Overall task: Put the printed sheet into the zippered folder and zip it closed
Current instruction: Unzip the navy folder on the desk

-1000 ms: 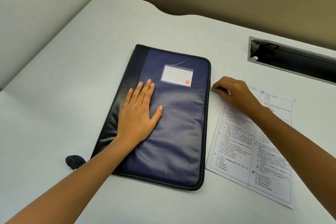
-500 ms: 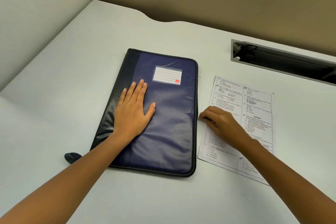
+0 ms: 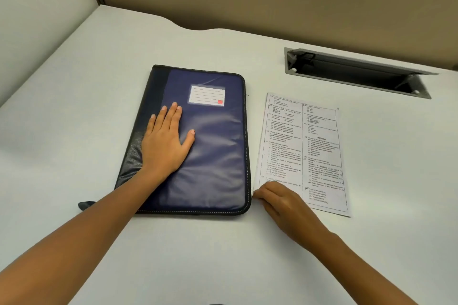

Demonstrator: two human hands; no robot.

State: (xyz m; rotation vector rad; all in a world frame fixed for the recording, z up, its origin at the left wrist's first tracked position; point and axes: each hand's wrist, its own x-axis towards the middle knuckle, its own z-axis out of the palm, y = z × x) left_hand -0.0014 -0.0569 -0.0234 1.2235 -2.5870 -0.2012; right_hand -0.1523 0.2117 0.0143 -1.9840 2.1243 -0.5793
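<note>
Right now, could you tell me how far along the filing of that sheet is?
Nothing looks finished yet. The printed sheet lies on the desk beside the zippered folder, whose cover is down. In hand: the left hand presses the cover flat, and the right hand is at the folder's near right corner, seemingly on the zipper. Left: opening, inserting, zipping.

One folder (image 3: 210, 151) and one sheet (image 3: 304, 148) are seen on one table (image 3: 74, 106). Two hands are counted, left (image 3: 164, 146) and right (image 3: 285, 202). One label (image 3: 207, 95) is borne by the folder, and one slot (image 3: 354, 74) is cut into the table.
</note>
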